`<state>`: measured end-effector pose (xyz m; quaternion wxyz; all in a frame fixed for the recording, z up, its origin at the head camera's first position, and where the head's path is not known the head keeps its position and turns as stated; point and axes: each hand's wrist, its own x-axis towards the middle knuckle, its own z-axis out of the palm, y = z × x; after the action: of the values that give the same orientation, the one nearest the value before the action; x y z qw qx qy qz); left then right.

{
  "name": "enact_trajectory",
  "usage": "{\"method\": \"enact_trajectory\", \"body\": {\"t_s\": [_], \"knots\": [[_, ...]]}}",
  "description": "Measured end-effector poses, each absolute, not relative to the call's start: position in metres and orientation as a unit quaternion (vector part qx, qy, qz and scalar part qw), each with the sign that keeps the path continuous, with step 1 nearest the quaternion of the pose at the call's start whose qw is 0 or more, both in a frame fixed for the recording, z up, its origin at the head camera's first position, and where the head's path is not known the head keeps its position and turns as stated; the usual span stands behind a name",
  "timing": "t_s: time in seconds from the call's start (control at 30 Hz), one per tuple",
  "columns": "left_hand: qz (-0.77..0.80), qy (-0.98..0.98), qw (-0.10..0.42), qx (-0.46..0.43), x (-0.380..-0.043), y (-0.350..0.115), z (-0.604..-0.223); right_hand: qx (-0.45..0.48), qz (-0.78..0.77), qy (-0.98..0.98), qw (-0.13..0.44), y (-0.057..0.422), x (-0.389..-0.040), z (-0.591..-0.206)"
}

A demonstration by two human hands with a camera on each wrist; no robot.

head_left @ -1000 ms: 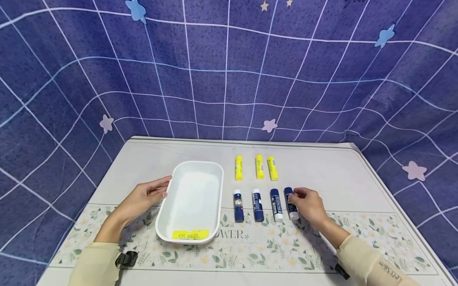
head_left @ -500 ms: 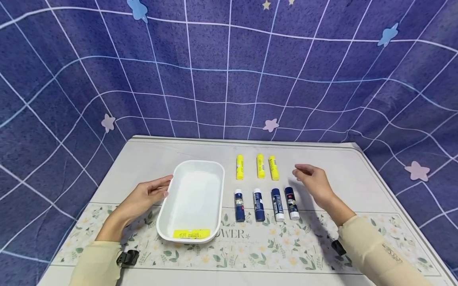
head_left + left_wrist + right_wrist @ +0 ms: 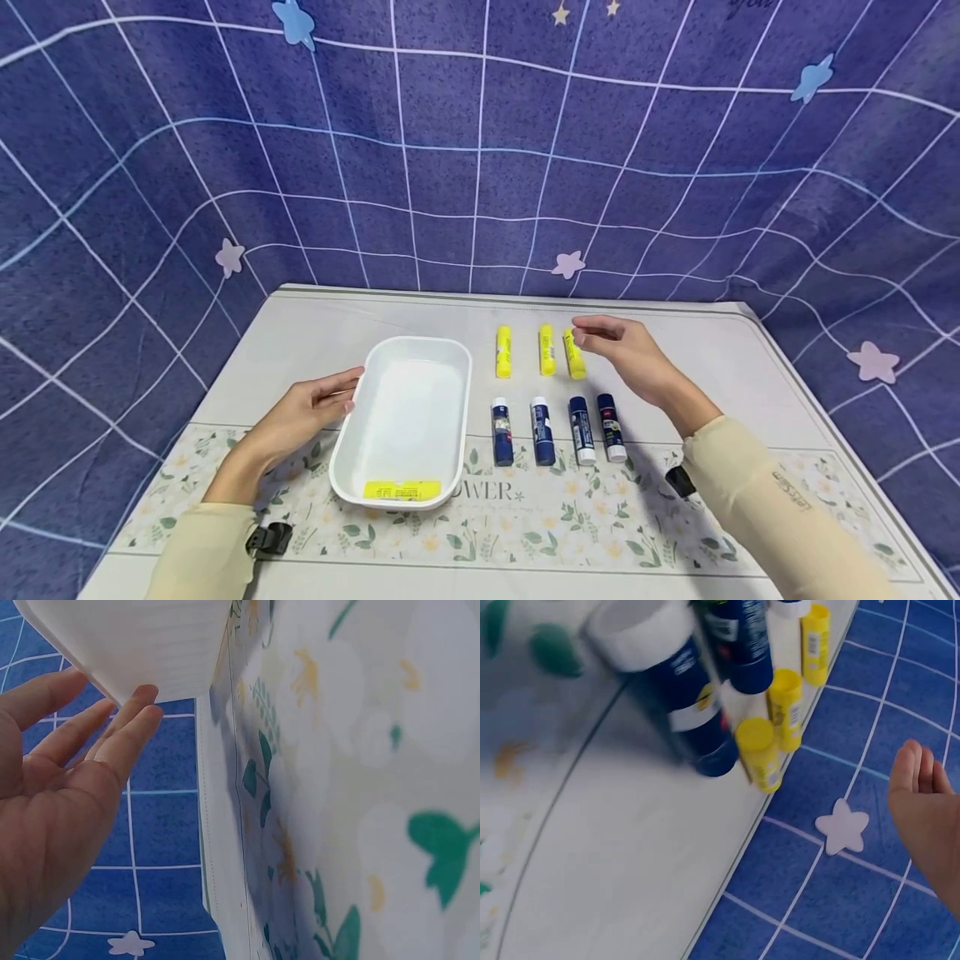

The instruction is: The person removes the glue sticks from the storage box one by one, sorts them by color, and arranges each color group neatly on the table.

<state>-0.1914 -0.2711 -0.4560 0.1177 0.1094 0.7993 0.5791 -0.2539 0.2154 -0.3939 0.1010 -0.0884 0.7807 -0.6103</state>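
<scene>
My left hand is at the left rim of a white plastic tray, fingers extended; in the left wrist view its fingertips meet the tray wall. Yellow glue stick lies across the near end inside the tray. Above the table, my right hand holds nothing, its fingertips overlapping the rightmost yellow glue stick. Two more yellow sticks, a middle one and a left one, lie in that back row. The right wrist view shows the right hand with fingers together.
Several navy glue sticks form a nearer row, from the left one to the right one; two have white caps away from me, two white ends towards me. A floral mat covers the table, and a blue star-patterned curtain hangs behind.
My right hand has left the rightmost navy glue stick, lifted away, then moved back and left to the rightmost yellow one. The left hand stays at the tray.
</scene>
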Motion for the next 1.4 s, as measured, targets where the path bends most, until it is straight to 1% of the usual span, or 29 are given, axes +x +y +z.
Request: {"method": "enact_trajectory", "body": {"t_s": [0.2,0.37,0.47,1.03,1.23,1.4], "knots": [[0.576,0.802,0.116,0.108,-0.191,-0.271,-0.455,-0.123,-0.625,0.758,0.140,0.194,-0.256,-0.387],[0.572,0.805,0.114,0.111,-0.190,-0.271,-0.456,-0.162,-0.613,0.752,0.178,0.178,-0.256,-0.382],[0.574,0.803,0.116,0.109,-0.190,-0.270,-0.456,-0.184,-0.600,0.755,0.192,0.169,-0.258,-0.380],[0.571,0.804,0.116,0.114,-0.192,-0.270,-0.455,-0.249,-0.586,0.732,0.243,0.120,-0.260,-0.367],[0.569,0.807,0.114,0.109,-0.191,-0.271,-0.455,-0.270,-0.572,0.732,0.252,0.105,-0.262,-0.368],[0.569,0.808,0.111,0.108,-0.190,-0.271,-0.456,-0.278,-0.576,0.719,0.271,0.096,-0.262,-0.372]]}}
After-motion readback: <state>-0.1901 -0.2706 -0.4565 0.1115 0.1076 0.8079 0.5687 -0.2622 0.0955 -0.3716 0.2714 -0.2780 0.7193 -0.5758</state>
